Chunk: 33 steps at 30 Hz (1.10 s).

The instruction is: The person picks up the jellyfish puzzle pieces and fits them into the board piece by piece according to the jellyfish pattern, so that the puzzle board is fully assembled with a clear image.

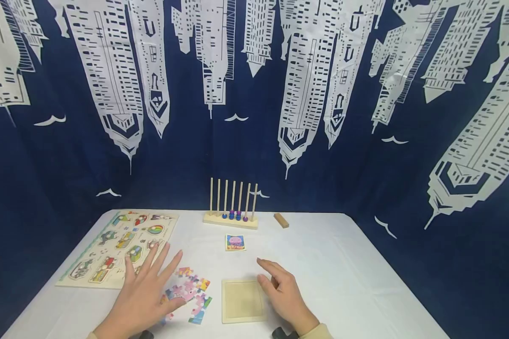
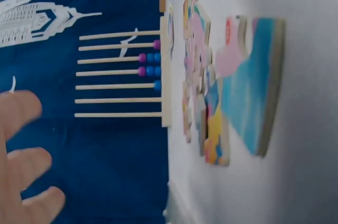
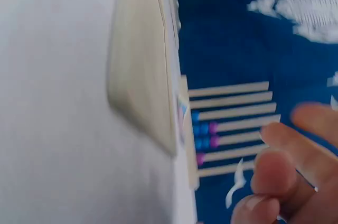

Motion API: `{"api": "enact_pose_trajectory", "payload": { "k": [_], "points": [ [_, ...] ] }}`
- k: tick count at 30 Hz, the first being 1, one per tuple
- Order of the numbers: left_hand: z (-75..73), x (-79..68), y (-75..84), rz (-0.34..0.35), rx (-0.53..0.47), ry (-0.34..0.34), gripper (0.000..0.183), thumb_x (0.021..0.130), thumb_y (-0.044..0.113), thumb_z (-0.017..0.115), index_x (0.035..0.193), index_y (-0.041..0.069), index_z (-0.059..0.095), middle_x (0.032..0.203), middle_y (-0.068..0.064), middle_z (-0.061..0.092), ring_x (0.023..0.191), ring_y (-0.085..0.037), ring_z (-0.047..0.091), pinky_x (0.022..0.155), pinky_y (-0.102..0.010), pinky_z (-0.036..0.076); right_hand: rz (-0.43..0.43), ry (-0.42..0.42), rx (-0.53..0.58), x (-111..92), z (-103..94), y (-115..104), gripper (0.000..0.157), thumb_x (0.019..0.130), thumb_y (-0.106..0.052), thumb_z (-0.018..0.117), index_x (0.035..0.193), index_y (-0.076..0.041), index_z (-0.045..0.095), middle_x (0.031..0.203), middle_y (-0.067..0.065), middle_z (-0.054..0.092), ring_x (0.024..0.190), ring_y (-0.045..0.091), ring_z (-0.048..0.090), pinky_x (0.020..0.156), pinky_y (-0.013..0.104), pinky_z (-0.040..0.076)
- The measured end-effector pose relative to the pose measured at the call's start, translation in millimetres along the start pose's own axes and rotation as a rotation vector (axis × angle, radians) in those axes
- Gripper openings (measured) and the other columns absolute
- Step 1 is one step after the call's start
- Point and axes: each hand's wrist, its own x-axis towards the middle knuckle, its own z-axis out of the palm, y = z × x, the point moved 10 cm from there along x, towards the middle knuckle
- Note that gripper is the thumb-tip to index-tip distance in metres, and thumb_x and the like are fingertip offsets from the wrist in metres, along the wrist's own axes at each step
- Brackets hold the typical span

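The left hand, fingers spread and grasping nothing, hovered left of the wooden tray, partly over loose puzzle pieces (pink, blue and yellow) clustered beside that tray. The right hand, fingers loosely bent and likewise unladen, was at the tray's right edge; whether they touched, I couldn't tell. Beyond the tray lay a picture card, then a bead stand; a picture board lay to its far left.

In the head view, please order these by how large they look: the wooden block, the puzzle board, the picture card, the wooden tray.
1. puzzle board
2. wooden tray
3. picture card
4. wooden block
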Motion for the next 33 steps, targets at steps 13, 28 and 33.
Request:
{"api": "enact_pose_trajectory", "payload": {
  "k": [13, 28, 33],
  "points": [
    [15.3, -6.0, -38.8, -0.318, -0.137, -0.194, 0.015, 0.09, 0.029, 0.079, 0.1, 0.022, 0.072, 0.084, 0.008, 0.06, 0.066, -0.008, 0.05, 0.057, -0.029, 0.042, 0.157, -0.317, -0.198, -11, 27.4, 34, 0.035, 0.091, -0.031, 0.075, 0.121, -0.015, 0.075, 0.137, 0.001, 0.068, 0.126, 0.029, 0.065, 0.103, 0.054, 0.05],
    [38.0, -18.4, -52.6, -0.373, -0.168, -0.364, 0.014, 0.086, 0.023, 0.081, 0.093, 0.022, 0.07, 0.068, 0.009, 0.053, 0.06, -0.012, 0.047, 0.056, -0.031, 0.039, 0.151, -0.352, -0.207, -9, 29.4, 35, 0.032, 0.09, -0.03, 0.076, 0.118, -0.015, 0.077, 0.137, 0.0, 0.067, 0.127, 0.032, 0.064, 0.105, 0.057, 0.048],
    [43.9, -19.5, -48.8, -0.383, -0.199, -0.379, 0.016, 0.085, 0.028, 0.083, 0.093, 0.023, 0.07, 0.067, 0.01, 0.052, 0.06, -0.011, 0.047, 0.056, -0.03, 0.039, 0.148, -0.356, -0.201, -8, 30.6, 35, 0.032, 0.091, -0.03, 0.076, 0.119, -0.014, 0.076, 0.138, 0.0, 0.067, 0.128, 0.033, 0.064, 0.105, 0.058, 0.047]
  ]
}}
